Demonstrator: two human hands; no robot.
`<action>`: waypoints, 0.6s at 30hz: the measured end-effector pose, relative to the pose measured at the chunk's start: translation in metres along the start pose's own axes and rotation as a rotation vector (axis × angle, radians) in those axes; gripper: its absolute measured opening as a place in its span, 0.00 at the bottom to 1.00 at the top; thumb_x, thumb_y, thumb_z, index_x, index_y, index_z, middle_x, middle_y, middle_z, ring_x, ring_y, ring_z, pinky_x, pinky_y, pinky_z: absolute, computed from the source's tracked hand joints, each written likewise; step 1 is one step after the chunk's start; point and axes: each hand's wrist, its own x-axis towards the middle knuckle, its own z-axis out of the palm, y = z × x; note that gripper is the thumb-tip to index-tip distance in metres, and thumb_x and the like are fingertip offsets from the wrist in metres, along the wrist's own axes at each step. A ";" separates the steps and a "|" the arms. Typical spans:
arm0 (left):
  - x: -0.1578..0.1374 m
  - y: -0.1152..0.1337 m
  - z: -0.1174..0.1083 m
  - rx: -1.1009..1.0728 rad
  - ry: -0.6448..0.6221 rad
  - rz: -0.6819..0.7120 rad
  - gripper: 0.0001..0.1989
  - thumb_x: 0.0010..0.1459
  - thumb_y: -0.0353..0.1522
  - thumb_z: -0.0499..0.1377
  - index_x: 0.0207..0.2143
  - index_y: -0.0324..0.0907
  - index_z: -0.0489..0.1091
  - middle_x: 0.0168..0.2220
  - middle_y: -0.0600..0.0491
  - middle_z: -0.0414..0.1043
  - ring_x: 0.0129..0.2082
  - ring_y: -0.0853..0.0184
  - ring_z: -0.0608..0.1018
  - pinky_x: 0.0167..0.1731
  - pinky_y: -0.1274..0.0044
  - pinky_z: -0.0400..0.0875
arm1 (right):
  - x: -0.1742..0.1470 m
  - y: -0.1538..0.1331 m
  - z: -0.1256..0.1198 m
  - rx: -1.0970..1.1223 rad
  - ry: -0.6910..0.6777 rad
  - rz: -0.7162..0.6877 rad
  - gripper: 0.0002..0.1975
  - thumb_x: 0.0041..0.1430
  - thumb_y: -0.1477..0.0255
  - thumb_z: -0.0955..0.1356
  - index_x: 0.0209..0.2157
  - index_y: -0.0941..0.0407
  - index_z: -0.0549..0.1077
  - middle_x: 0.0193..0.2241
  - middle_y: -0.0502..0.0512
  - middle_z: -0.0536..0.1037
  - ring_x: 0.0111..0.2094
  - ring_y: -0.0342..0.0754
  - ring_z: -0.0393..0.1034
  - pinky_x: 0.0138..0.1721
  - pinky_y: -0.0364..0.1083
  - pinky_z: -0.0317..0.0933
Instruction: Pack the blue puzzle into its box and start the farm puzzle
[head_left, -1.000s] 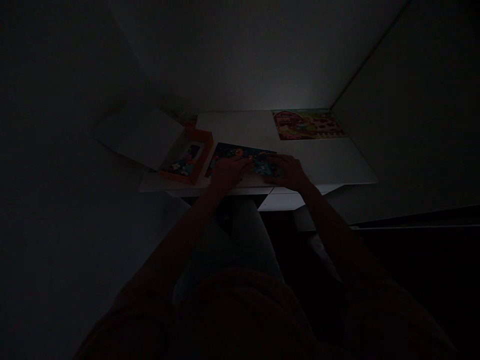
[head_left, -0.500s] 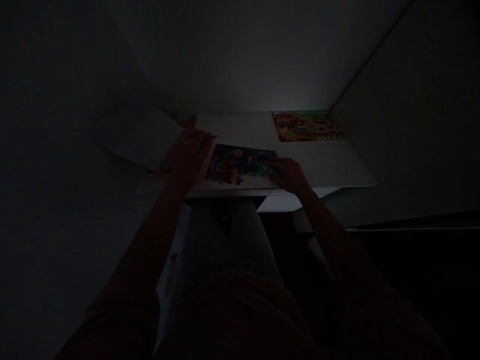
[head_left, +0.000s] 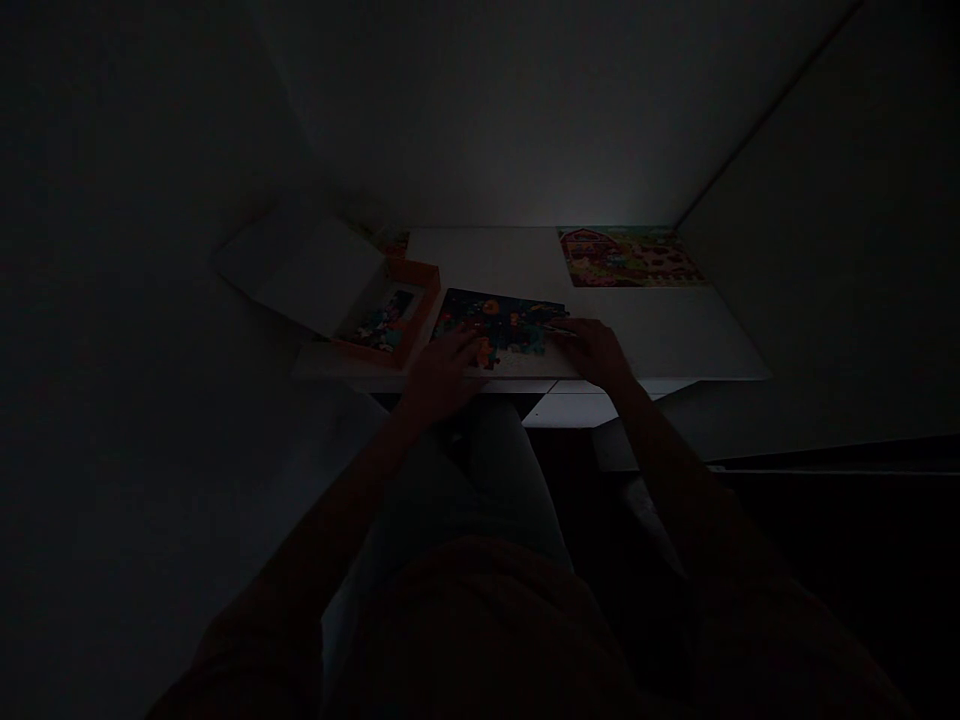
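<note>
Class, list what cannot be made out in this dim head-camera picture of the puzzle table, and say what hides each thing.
- Left hand, head view: darkness hides whether its fingers hold a piece.
- Right hand: its fingertips merge with the dark puzzle.
- Orange box: its contents are too small and dim to tell apart.
- Farm picture: details too small.
- Table: near edge covered by the arms.
</note>
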 end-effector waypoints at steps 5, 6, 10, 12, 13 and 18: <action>0.003 0.007 0.031 0.046 -0.100 -0.084 0.38 0.83 0.43 0.69 0.86 0.41 0.69 0.88 0.38 0.65 0.90 0.45 0.65 0.89 0.49 0.61 | 0.002 -0.001 0.002 0.021 -0.003 0.038 0.28 0.85 0.46 0.66 0.67 0.41 0.90 0.66 0.57 0.92 0.68 0.69 0.88 0.72 0.75 0.80; 0.002 0.005 0.032 0.053 -0.096 -0.085 0.37 0.83 0.43 0.68 0.86 0.41 0.69 0.88 0.38 0.65 0.90 0.45 0.66 0.88 0.49 0.61 | 0.003 -0.001 0.001 0.030 -0.006 0.035 0.27 0.85 0.46 0.66 0.65 0.41 0.91 0.66 0.57 0.93 0.67 0.70 0.89 0.72 0.75 0.80; 0.005 0.000 0.025 0.061 -0.074 -0.074 0.36 0.82 0.46 0.71 0.84 0.45 0.73 0.85 0.40 0.70 0.86 0.45 0.72 0.85 0.51 0.66 | 0.013 -0.004 -0.005 0.021 0.017 0.010 0.28 0.85 0.47 0.65 0.62 0.46 0.93 0.64 0.61 0.94 0.65 0.72 0.89 0.71 0.74 0.79; 0.013 0.000 0.021 0.045 -0.062 -0.059 0.36 0.81 0.47 0.73 0.82 0.44 0.75 0.84 0.39 0.72 0.85 0.45 0.73 0.85 0.53 0.66 | 0.026 -0.004 -0.011 -0.003 0.042 -0.004 0.32 0.85 0.45 0.64 0.62 0.49 0.92 0.62 0.66 0.94 0.64 0.74 0.88 0.70 0.75 0.78; 0.018 0.000 0.020 0.033 -0.054 -0.050 0.36 0.81 0.47 0.72 0.82 0.43 0.75 0.84 0.38 0.72 0.85 0.46 0.73 0.85 0.53 0.65 | 0.034 -0.004 -0.015 -0.011 0.049 -0.015 0.34 0.86 0.43 0.63 0.63 0.50 0.92 0.63 0.67 0.94 0.64 0.74 0.88 0.71 0.75 0.78; 0.046 0.004 0.028 0.007 -0.048 -0.047 0.37 0.83 0.48 0.70 0.83 0.38 0.73 0.84 0.36 0.72 0.87 0.47 0.71 0.89 0.54 0.60 | 0.079 -0.014 -0.035 0.021 0.017 -0.082 0.44 0.85 0.31 0.58 0.67 0.47 0.89 0.65 0.65 0.93 0.63 0.69 0.90 0.64 0.69 0.84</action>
